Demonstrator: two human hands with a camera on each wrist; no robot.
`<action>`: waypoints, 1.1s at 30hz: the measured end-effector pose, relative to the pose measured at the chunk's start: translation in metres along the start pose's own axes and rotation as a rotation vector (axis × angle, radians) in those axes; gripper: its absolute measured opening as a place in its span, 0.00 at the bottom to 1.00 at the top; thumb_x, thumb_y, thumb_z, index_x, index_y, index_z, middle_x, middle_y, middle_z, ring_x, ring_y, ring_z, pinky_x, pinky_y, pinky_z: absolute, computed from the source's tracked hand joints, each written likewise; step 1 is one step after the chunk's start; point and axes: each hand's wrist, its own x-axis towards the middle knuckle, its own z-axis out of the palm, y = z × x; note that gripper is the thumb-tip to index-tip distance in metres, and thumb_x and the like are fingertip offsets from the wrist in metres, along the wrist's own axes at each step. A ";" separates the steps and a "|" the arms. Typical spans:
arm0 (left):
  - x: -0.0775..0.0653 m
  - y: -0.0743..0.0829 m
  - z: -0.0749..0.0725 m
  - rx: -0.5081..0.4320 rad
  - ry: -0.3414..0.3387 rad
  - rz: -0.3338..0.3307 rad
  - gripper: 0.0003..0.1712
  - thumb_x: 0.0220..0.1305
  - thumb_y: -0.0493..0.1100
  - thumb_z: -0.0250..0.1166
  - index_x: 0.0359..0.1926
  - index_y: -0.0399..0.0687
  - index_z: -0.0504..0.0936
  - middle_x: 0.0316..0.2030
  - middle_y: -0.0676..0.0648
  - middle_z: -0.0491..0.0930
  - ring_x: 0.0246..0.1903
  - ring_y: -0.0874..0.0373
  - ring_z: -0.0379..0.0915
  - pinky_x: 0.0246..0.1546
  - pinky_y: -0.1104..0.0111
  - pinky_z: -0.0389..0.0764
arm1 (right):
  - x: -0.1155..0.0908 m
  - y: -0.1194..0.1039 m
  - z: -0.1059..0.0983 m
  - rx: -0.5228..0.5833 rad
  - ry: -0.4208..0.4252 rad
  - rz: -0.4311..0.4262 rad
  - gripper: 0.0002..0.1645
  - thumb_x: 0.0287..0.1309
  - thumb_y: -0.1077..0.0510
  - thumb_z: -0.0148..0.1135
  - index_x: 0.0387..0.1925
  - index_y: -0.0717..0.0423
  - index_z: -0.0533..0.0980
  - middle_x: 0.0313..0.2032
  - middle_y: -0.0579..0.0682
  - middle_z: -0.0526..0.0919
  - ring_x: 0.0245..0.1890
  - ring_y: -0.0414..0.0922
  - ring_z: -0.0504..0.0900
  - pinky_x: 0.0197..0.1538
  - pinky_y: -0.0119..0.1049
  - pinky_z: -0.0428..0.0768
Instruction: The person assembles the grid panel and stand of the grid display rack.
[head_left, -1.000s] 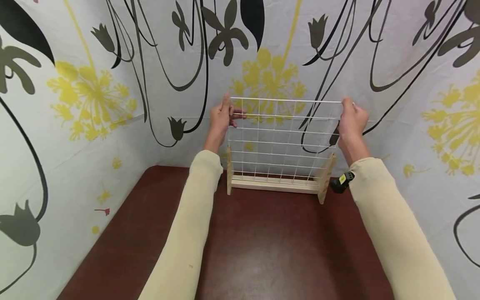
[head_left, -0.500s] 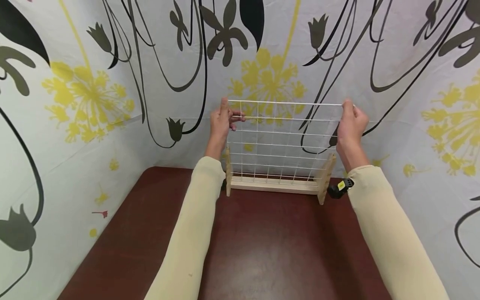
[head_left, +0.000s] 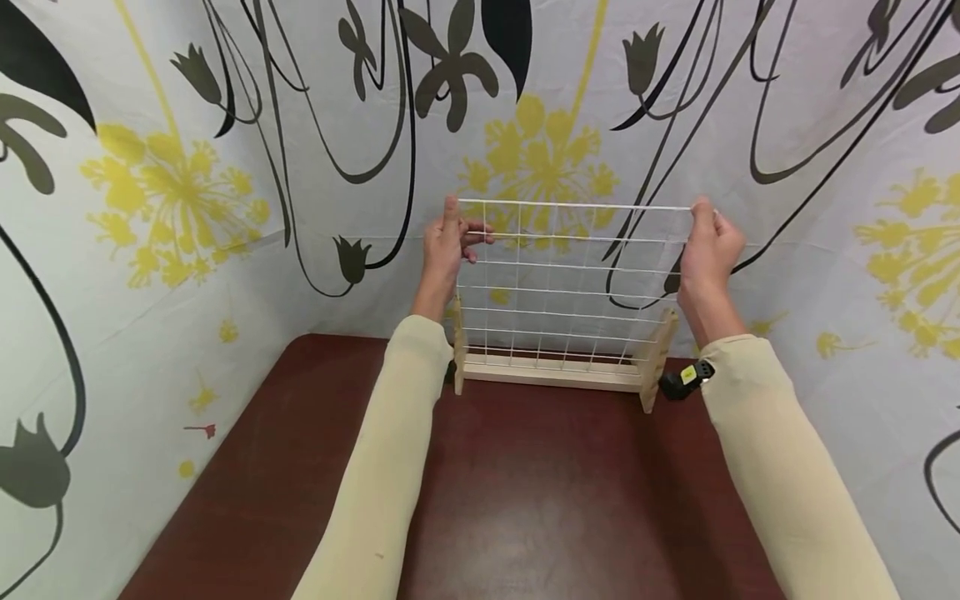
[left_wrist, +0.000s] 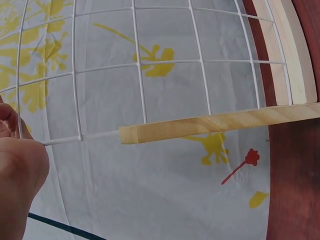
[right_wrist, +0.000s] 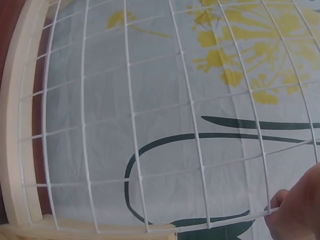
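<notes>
A white wire grid panel (head_left: 555, 289) stands upright in a pale wooden stand (head_left: 551, 372). My left hand (head_left: 447, 246) grips the panel's upper left corner, thumb up along the edge and some fingers extended behind the wires. At the upper right corner my right hand (head_left: 707, 250) grips the panel's edge. In the left wrist view, the stand's side post (left_wrist: 210, 122) lies along the grid's lower edge, and the left hand (left_wrist: 20, 170) holds the side wire beyond the post's end. The right wrist view has the right hand (right_wrist: 296, 210) pinching the side wire past the other post.
The stand rests near the back of a dark red-brown table (head_left: 540, 483). A pale curtain (head_left: 352, 108) with grey, black and yellow flower prints hangs close behind it and along both sides. A small black wrist camera (head_left: 686, 379) sits by the right sleeve.
The panel's top edge has dropped slightly, with both hands still gripping its corners. The view has shifted a little. The stand remains in place on the table.
</notes>
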 end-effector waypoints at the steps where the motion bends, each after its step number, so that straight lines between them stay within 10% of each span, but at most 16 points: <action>1: 0.000 0.000 0.000 0.004 -0.001 0.001 0.39 0.80 0.71 0.46 0.20 0.47 0.65 0.34 0.43 0.92 0.29 0.60 0.89 0.19 0.68 0.75 | 0.001 -0.001 -0.001 0.012 -0.013 0.014 0.33 0.69 0.48 0.61 0.10 0.47 0.59 0.10 0.36 0.56 0.14 0.36 0.51 0.24 0.30 0.52; 17: -0.008 -0.005 -0.015 -0.024 -0.013 0.034 0.35 0.84 0.64 0.41 0.21 0.48 0.62 0.33 0.53 0.92 0.33 0.61 0.89 0.29 0.70 0.77 | -0.003 -0.009 -0.015 0.267 -0.336 0.275 0.24 0.70 0.46 0.69 0.23 0.49 0.69 0.20 0.41 0.69 0.21 0.37 0.63 0.24 0.30 0.62; 26: -0.012 -0.006 -0.030 0.068 -0.047 0.029 0.31 0.83 0.64 0.43 0.34 0.45 0.75 0.51 0.32 0.88 0.39 0.57 0.92 0.45 0.57 0.87 | 0.001 -0.009 -0.025 0.086 -0.484 0.239 0.17 0.72 0.41 0.66 0.34 0.47 0.76 0.27 0.39 0.78 0.27 0.37 0.74 0.32 0.29 0.74; 33: -0.016 -0.012 -0.043 0.290 -0.066 0.118 0.29 0.84 0.60 0.47 0.69 0.46 0.76 0.63 0.43 0.85 0.63 0.49 0.84 0.60 0.47 0.83 | 0.007 -0.001 -0.060 -0.134 -0.549 0.129 0.09 0.74 0.41 0.63 0.49 0.37 0.78 0.39 0.31 0.83 0.37 0.30 0.80 0.42 0.25 0.73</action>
